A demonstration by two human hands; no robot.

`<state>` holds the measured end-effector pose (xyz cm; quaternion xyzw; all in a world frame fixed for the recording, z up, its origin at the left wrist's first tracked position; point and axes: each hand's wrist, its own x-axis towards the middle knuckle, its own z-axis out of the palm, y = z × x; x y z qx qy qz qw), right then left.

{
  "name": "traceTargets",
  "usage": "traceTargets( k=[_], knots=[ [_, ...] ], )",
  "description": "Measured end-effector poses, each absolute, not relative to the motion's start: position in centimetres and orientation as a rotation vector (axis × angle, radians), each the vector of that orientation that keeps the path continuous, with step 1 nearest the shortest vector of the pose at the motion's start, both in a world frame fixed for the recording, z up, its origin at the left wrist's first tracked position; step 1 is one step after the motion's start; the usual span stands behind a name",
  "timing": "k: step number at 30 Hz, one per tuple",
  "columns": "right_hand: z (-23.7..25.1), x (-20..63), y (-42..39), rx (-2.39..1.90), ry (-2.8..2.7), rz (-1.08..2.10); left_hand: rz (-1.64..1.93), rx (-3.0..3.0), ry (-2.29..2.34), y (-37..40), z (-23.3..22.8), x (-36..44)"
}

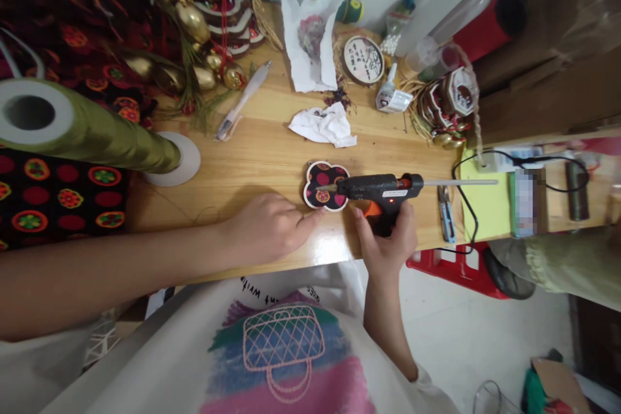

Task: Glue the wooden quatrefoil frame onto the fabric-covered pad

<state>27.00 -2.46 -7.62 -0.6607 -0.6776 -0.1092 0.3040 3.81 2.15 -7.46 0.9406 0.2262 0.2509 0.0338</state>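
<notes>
A hot glue gun (371,187) is gripped in my right hand (387,238), its orange trigger under the fingers and its nozzle pointing left. The nozzle tip lies over a flower-shaped piece (317,197) with a pale rim and dark patterned fabric inside. My left hand (272,228) rests on the wood just left of that piece, index finger reaching to its lower edge. Its other fingers are curled in, and I cannot see anything in them. A glue stick (460,182) sticks out of the gun's back end.
Crumpled white paper (324,126), a white pen (244,100), a glue bottle (392,94) and a round plaque (363,60) lie beyond the hands. A green ribbon roll (111,129) stands left. Right are a blue-handled cutter (447,215), a black cable (474,223) and yellow paper (485,200).
</notes>
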Motion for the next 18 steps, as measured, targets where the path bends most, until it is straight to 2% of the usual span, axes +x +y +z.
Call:
traceTargets(
  k=[18],
  knots=[
    [-7.71,26.76,-2.55,-1.827,-1.737,-0.203,0.813,2.883,0.676,2.34,-7.20,3.77]
  ],
)
